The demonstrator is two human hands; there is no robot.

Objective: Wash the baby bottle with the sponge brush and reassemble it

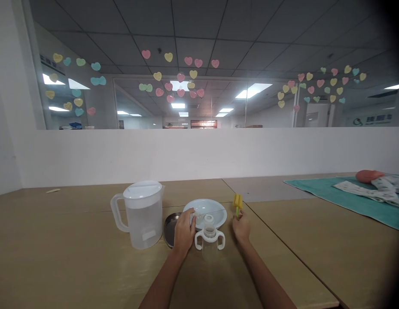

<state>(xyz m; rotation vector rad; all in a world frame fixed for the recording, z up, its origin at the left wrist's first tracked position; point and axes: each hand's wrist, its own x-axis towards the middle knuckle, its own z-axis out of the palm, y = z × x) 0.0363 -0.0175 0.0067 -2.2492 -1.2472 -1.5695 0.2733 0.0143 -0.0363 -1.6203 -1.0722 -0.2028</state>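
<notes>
My right hand [241,228] is closed round the green handle of a bottle brush with a yellow sponge head [237,201], held upright to the right of the bowl. My left hand [184,234] is at the left rim of a pale bowl [222,218], fingers curled at a small clear piece [196,216] that I cannot make out well. A clear baby bottle [209,245] with two white side handles stands uncapped in front of the bowl, between my forearms. Just behind its mouth shows a white ring-shaped part [208,219]. A thin line crosses the bowl.
Left of the bowl stands a translucent lidded pitcher [144,225]. A round metal dish [169,231] sits partly behind my left hand. At the far right a teal towel [318,191] carries white patterned cloth [367,192] and a reddish object [369,175]. A low white wall [199,154] backs the table.
</notes>
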